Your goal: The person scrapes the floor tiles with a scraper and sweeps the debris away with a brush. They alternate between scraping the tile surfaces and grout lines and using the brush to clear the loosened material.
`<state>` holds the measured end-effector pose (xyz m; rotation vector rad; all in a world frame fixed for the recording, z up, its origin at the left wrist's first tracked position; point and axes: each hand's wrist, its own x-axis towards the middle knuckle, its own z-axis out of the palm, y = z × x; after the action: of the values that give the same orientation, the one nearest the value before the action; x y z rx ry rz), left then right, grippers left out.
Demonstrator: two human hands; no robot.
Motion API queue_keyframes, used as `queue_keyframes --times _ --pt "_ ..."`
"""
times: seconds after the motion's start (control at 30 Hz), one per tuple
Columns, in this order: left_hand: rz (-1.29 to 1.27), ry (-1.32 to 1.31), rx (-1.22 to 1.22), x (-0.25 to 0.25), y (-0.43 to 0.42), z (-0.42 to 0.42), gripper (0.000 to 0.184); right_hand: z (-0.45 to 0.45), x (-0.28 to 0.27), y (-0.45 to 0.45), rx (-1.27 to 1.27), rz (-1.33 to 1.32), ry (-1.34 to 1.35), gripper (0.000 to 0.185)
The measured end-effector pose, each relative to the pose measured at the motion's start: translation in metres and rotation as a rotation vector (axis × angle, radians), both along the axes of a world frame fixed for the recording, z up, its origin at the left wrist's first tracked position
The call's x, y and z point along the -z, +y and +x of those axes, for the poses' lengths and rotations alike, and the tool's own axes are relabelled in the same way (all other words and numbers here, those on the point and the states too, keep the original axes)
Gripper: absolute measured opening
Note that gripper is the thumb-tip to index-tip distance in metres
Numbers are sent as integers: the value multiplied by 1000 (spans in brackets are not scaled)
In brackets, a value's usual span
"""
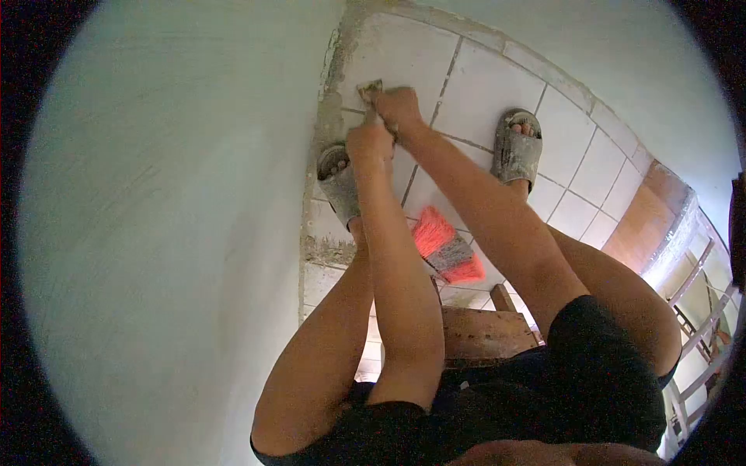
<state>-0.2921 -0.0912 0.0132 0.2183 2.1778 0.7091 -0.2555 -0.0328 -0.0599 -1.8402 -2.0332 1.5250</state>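
Close to the wall's foot, my left hand (371,144) is closed round the handle of what looks like a scraper (371,90), its blade coated with dirt. My right hand (398,107) is closed too, fingers curled at the tool just ahead of the left. The blade is low over a white floor tile (400,50) beside a rough grey strip of mortar (332,97). How the fingers wrap the handle is partly hidden.
A broom head with pink and grey bristles (449,247) lies between my legs, before a wooden stool (489,332). Dusty grey slippers (516,151) are on my feet. A pale green wall (171,217) rises at left; a ladder (695,334) stands at right.
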Motion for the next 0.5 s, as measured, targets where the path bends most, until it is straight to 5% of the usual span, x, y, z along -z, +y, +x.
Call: queue_keyframes --times 0.07,0.13,0.2,0.27,0.3,0.37,0.43,0.5 --pt "-132 -72 6 35 -20 8 45 -2 -13 15 -154 18 -20 34" --pt "176 -38 -135 68 6 -17 39 -16 -21 36 -301 283 36 42" --pt "-95 310 454 -2 60 -55 36 -45 58 69 -29 209 532 37" --pt "15 212 548 67 82 -88 33 -69 30 101 139 -47 521 34" --pt "25 217 551 31 88 -80 33 -64 42 100 140 -36 524 34" --pt "-47 -281 16 -38 82 -56 42 -48 64 88 -278 109 221 29" --pt "-63 67 280 13 32 -26 43 -5 -12 54 -684 620 54 26" --pt "-113 -11 96 4 10 5 54 12 -18 15 151 -26 223 40"
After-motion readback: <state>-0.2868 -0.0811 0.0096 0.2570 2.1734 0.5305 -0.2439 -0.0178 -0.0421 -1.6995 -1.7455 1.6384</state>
